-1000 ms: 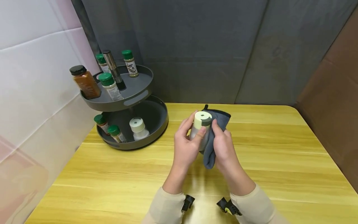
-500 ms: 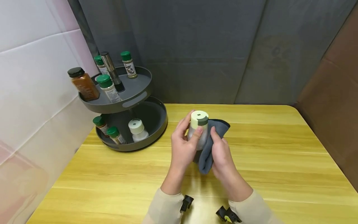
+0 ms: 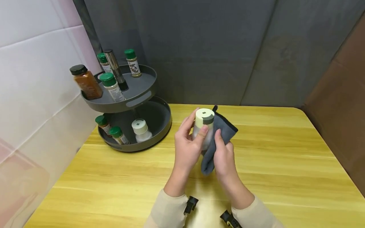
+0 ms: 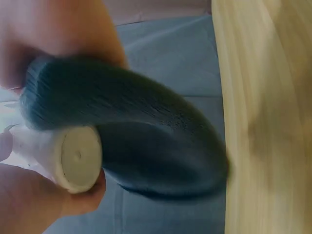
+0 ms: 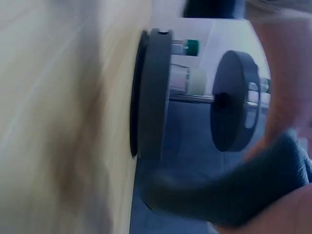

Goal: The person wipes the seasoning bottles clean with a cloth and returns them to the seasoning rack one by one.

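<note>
A seasoning bottle with a cream-coloured cap (image 3: 204,114) and a cloudy, see-through body is held upright above the table. My left hand (image 3: 186,145) grips it, thumb across the front and fingers round the far side. In the left wrist view the pale round base (image 4: 80,158) of the bottle shows. My right hand (image 3: 225,158) pinches a dark grey cloth (image 3: 225,126) with black edging against the bottle's right side, its thumb on top. Folded over, the cloth hangs below the bottle; the right fingers behind it are hidden in the head view.
A two-tier grey turntable rack (image 3: 139,147) stands at the left. Its upper tier bears an orange-brown jar (image 3: 87,84), a metal grinder (image 3: 115,69) and several green-capped bottles. Below are a white-capped bottle (image 3: 141,130) and two green-capped ones. Grey curtain (image 3: 205,53) hangs behind the table.
The cloth has shifted against the bottle's side, its loop dipping out of sight and showing again at the top. My right hand has slid slightly lower and left. Both hands stay close together.
</note>
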The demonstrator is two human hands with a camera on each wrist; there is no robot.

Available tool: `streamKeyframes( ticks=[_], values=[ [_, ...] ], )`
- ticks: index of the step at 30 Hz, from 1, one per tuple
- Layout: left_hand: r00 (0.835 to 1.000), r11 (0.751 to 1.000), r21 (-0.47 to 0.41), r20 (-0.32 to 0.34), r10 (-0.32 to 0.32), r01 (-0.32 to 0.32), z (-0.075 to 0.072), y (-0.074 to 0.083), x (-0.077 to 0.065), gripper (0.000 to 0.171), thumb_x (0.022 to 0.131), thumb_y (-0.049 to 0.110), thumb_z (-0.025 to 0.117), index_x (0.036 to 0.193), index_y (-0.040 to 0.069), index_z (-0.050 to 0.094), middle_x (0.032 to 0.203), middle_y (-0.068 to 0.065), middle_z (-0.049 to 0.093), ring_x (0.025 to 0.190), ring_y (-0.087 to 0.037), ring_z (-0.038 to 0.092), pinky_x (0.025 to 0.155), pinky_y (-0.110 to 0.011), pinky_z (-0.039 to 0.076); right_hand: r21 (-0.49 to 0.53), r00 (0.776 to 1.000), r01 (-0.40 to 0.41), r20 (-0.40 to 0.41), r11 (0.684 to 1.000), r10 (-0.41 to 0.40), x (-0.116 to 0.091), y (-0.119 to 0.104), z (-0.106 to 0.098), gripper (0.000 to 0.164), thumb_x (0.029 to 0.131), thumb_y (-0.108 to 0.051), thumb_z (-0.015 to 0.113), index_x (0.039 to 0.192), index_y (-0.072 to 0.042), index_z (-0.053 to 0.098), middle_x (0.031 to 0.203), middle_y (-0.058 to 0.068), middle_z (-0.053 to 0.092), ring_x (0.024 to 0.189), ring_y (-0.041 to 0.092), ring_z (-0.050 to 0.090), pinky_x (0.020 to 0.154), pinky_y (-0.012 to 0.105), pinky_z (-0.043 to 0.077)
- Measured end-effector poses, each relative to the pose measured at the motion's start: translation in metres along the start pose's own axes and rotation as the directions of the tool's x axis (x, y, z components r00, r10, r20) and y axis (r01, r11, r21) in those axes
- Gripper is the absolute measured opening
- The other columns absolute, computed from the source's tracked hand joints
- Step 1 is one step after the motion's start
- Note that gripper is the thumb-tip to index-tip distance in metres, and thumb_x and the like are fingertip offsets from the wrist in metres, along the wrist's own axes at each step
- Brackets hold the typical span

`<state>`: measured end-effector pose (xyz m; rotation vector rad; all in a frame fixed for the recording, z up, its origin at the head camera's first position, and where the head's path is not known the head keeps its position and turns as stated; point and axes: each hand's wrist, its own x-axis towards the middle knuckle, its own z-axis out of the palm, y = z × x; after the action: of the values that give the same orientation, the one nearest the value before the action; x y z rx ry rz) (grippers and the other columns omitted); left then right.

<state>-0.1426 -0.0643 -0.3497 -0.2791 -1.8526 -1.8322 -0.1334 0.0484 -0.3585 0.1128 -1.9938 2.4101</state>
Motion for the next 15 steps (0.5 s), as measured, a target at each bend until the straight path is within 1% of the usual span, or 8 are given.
streamKeyframes(
  ticks=[2, 3, 5, 7, 10, 12, 14, 15],
  values=[
    [1.0, 1.0, 0.005, 0.004, -0.006, 0.006, 0.0, 0.0, 0.001, 0.054, 0.097, 0.006, 0.075, 0.149, 0.009, 0.063, 0.136, -0.014, 0.068, 0.122, -0.025, 0.063, 0.104, -0.046, 0.056, 0.026, 0.996, -0.088, 0.021, 0.996, 0.087, 0.004, -0.009, -0.002, 0.058, 0.115, -0.049, 0.034, 0.137, -0.003, 0.061, 0.107, -0.005, 0.071, 0.1, 0.008, 0.068, 0.091, 0.022, 0.052],
    [1.0, 1.0, 0.012, 0.014, -0.013, 0.013, 0.0, 0.0, 0.001, 0.054, 0.096, 0.007, 0.076, 0.149, 0.009, 0.063, 0.137, -0.014, 0.068, 0.122, -0.025, 0.063, 0.102, -0.044, 0.057, 0.048, 0.995, -0.098, 0.026, 0.994, 0.097, 0.006, -0.015, -0.002, 0.059, 0.115, -0.05, 0.034, 0.137, -0.003, 0.061, 0.106, -0.005, 0.072, 0.099, 0.008, 0.069, 0.09, 0.022, 0.053],
    [0.999, 0.999, 0.03, 0.039, -0.027, 0.026, 0.002, -0.001, 0.0, 0.054, 0.096, 0.008, 0.077, 0.149, 0.011, 0.063, 0.138, -0.012, 0.068, 0.122, -0.024, 0.064, 0.098, -0.039, 0.059, 0.084, 0.999, -0.038, 0.023, 0.996, 0.036, 0.005, -0.027, -0.002, 0.059, 0.114, -0.05, 0.034, 0.141, -0.004, 0.058, 0.11, -0.004, 0.071, 0.102, 0.009, 0.069, 0.092, 0.021, 0.054],
    [0.997, 0.999, 0.035, 0.062, -0.04, 0.038, 0.004, -0.001, -0.001, 0.053, 0.097, 0.01, 0.077, 0.148, 0.012, 0.064, 0.139, -0.011, 0.069, 0.123, -0.024, 0.064, 0.096, -0.035, 0.059, 0.091, 0.997, 0.082, -0.012, 0.992, -0.081, 0.003, -0.035, 0.001, 0.057, 0.114, -0.049, 0.037, 0.138, -0.002, 0.058, 0.11, 0.0, 0.071, 0.101, 0.012, 0.07, 0.09, 0.022, 0.055],
    [0.997, 0.999, 0.024, 0.064, -0.041, 0.04, 0.004, -0.001, -0.002, 0.053, 0.097, 0.011, 0.077, 0.148, 0.012, 0.064, 0.139, -0.01, 0.069, 0.123, -0.024, 0.064, 0.097, -0.034, 0.059, 0.071, 0.973, 0.229, -0.042, 0.971, -0.227, -0.002, -0.032, 0.005, 0.053, 0.115, -0.044, 0.038, 0.14, 0.0, 0.056, 0.117, 0.004, 0.069, 0.106, 0.014, 0.07, 0.092, 0.023, 0.056],
    [0.998, 0.999, 0.012, 0.048, -0.032, 0.031, 0.003, 0.001, -0.001, 0.053, 0.097, 0.009, 0.076, 0.148, 0.01, 0.063, 0.139, -0.01, 0.068, 0.123, -0.025, 0.064, 0.1, -0.038, 0.058, 0.035, 0.969, 0.246, -0.046, 0.969, -0.244, -0.003, -0.021, 0.007, 0.051, 0.116, -0.04, 0.037, 0.141, 0.0, 0.056, 0.117, 0.004, 0.068, 0.106, 0.014, 0.068, 0.092, 0.023, 0.055],
    [0.999, 1.0, 0.008, 0.029, -0.019, 0.019, 0.0, 0.002, 0.001, 0.053, 0.097, 0.007, 0.075, 0.149, 0.009, 0.063, 0.138, -0.011, 0.069, 0.123, -0.025, 0.064, 0.103, -0.043, 0.057, 0.001, 0.978, 0.208, -0.034, 0.978, -0.208, -0.003, -0.008, 0.007, 0.05, 0.116, -0.039, 0.036, 0.142, -0.001, 0.056, 0.117, 0.003, 0.068, 0.106, 0.012, 0.067, 0.092, 0.022, 0.054],
    [1.0, 1.0, 0.006, 0.02, -0.011, 0.01, -0.002, 0.003, 0.002, 0.053, 0.097, 0.007, 0.075, 0.149, 0.008, 0.062, 0.137, -0.012, 0.069, 0.123, -0.026, 0.064, 0.105, -0.046, 0.056, -0.021, 0.985, 0.17, -0.025, 0.985, -0.171, -0.003, -0.002, 0.007, 0.051, 0.116, -0.04, 0.034, 0.14, -0.001, 0.057, 0.115, 0.001, 0.068, 0.105, 0.011, 0.067, 0.091, 0.022, 0.054]
  ],
)
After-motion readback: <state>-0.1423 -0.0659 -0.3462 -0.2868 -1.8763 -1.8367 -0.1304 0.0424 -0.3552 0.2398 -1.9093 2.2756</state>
